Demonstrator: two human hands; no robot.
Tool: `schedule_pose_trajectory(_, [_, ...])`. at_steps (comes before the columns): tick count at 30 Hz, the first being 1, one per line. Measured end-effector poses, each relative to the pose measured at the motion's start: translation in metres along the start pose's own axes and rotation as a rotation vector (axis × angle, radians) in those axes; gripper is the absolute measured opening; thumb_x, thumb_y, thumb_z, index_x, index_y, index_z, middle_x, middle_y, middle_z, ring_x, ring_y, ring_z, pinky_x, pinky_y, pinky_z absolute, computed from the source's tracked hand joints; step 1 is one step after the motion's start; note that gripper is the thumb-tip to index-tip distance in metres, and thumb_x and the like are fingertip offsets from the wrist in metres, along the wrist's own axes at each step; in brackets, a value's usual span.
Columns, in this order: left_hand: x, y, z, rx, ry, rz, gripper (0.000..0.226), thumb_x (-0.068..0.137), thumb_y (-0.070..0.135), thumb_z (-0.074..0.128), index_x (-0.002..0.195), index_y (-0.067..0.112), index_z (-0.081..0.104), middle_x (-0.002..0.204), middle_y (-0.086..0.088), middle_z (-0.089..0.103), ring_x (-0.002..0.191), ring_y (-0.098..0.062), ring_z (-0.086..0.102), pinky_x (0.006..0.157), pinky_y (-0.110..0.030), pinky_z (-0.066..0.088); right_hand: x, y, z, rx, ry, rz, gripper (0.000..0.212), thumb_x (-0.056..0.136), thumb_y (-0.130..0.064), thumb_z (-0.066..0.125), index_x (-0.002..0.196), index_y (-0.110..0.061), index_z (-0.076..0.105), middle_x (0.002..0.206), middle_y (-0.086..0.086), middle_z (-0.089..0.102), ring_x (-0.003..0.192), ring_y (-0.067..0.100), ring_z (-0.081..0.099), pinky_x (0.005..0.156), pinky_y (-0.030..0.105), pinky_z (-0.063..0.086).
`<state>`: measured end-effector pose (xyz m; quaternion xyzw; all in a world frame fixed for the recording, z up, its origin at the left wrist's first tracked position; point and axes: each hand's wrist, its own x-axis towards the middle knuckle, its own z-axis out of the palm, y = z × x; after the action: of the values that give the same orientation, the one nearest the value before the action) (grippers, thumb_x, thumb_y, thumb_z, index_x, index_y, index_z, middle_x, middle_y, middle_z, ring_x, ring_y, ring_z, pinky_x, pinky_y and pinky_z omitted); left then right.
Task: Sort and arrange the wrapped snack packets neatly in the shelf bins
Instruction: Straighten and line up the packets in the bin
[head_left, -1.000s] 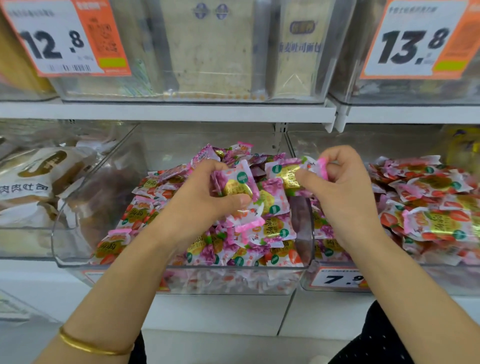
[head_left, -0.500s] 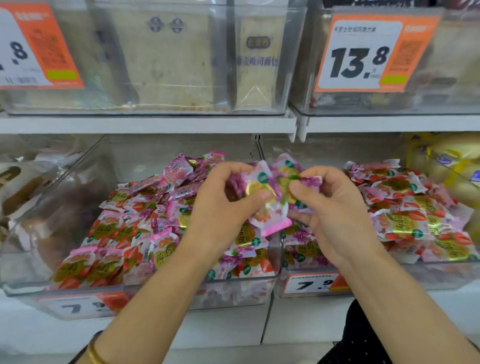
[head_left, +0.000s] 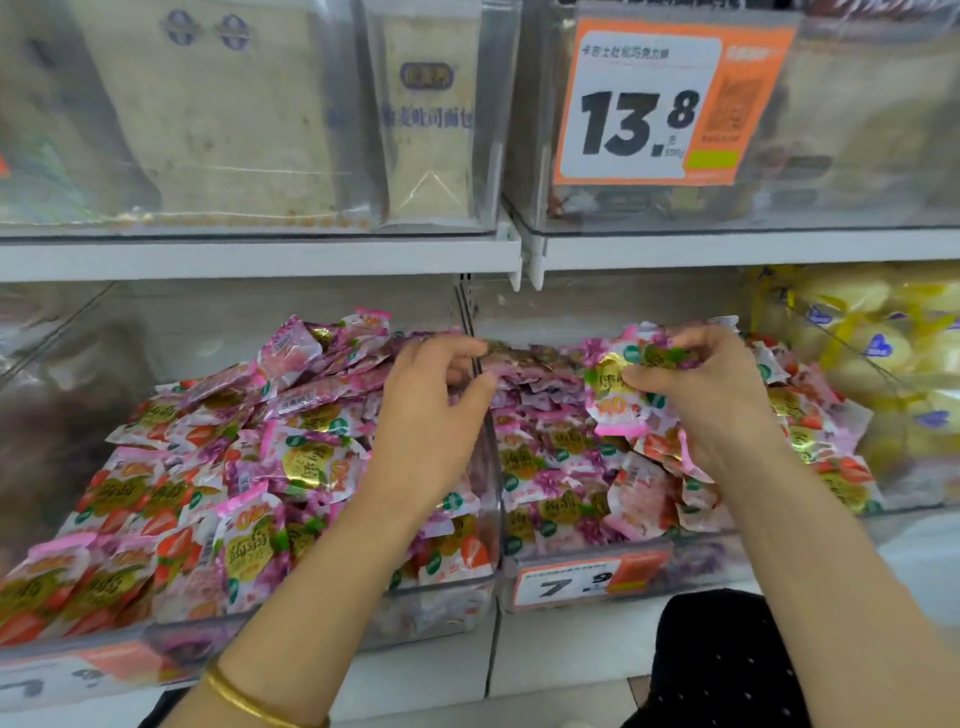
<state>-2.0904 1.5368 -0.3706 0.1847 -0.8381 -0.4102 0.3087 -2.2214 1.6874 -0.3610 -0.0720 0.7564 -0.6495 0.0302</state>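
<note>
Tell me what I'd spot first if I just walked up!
Heaps of shiny pink snack packets fill two clear bins side by side. The right hand grips a bunch of packets above the right bin, with the left hand beside it near the divider. Up on the right, a big orange price tag reads 13.8.

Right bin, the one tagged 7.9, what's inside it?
Pink wrapped packets, piled loosely. The right hand grips a few above the pile, covering those beneath. The floor of the bin is hidden too.
</note>
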Motion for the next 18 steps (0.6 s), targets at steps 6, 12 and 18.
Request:
schedule_pose_trajectory(6, [0.002,-0.008,0.002,-0.037,-0.042,-0.034,0.020,0.093,0.018,0.054,0.113,0.024,0.054,0.118,0.001,0.051,0.092,0.005,0.049,0.070,0.006,0.034,0.010,0.001,0.054,-0.132,-0.187,0.030,0.045,0.071,-0.007,0.080,0.099,-0.011,0.045,0.083,-0.001,0.051,0.074,0.010,0.051,0.059,0.022,0.040])
schedule_pose_trajectory(12, [0.000,-0.008,0.002,-0.006,-0.042,0.000,0.021,0.094,0.017,0.053,0.114,0.022,0.056,0.113,0.006,0.048,0.086,0.009,0.049,0.070,0.006,0.034,0.006,0.001,0.071,-0.178,-0.212,0.023,0.046,0.070,-0.010,0.080,0.103,-0.007,0.048,0.089,0.002,0.053,0.082,0.017,0.054,0.060,0.024,0.041])
schedule_pose_trajectory(18, [-0.002,-0.008,0.001,-0.007,-0.062,0.028,0.017,0.094,0.018,0.052,0.108,0.028,0.056,0.108,0.010,0.045,0.084,0.023,0.045,0.072,0.006,0.033,-0.013,0.016,0.068,-0.352,-0.261,-0.095,0.044,0.069,-0.015,0.082,0.095,-0.008,0.047,0.094,0.009,0.055,0.077,0.017,0.052,0.051,0.019,0.037])
